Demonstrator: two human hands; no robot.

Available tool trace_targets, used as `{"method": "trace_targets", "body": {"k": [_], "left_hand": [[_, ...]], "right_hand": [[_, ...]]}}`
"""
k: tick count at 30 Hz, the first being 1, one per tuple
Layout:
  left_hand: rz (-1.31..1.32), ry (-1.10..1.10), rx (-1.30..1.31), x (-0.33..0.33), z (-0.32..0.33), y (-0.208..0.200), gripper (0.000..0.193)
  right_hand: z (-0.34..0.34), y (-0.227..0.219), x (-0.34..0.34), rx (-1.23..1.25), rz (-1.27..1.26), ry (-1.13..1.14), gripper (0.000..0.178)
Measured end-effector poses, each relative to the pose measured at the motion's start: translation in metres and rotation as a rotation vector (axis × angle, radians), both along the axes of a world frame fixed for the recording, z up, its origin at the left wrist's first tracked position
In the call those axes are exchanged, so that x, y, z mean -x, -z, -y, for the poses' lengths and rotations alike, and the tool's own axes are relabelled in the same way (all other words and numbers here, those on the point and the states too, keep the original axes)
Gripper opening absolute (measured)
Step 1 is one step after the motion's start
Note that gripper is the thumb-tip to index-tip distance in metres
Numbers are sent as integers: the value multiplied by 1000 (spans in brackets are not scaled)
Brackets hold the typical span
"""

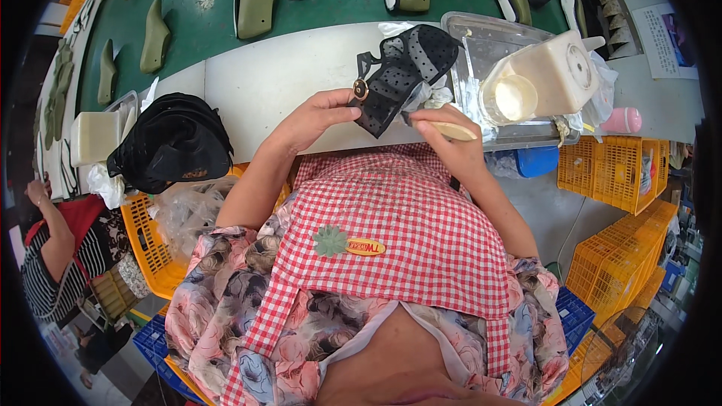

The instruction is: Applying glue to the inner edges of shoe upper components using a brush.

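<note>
A black dotted mesh shoe upper (398,75) with a round gold-rimmed buckle is held up over the white worktop's front edge. My left hand (322,116) pinches its lower left end, thumb on top, near the buckle. In my right hand (447,131) is a brush (456,131) with a pale wooden handle, its bristle end against or very near the upper's lower right edge; the exact contact is hard to make out. Right of the upper sits a clear plastic tray (474,37) smeared with white, holding a cut-open whitish jug (545,75) and a cup of white paste (513,99).
A stack of black uppers (173,143) lies at the left beside a cream container (95,138). Green shoe lasts (256,0) stand on the green belt (199,34) beyond the worktop (263,68). Yellow crates (613,173) stand at the right. Another person (64,248) works at far left.
</note>
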State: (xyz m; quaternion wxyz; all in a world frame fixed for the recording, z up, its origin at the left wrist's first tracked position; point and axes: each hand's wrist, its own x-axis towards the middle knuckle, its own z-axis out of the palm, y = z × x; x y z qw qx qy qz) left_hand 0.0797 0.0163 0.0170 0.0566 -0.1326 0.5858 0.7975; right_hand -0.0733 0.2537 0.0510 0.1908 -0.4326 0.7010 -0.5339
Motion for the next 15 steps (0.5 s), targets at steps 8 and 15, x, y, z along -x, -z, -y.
{"method": "trace_targets", "body": {"k": [8,15], "left_hand": [[-25,-233,-77,-13,45,-42,23],[-191,-544,96,-30,157,-113,20]], "right_hand": [[0,-20,7,61,216,30,21],[-1,-9,2,71,355,88,19]]}}
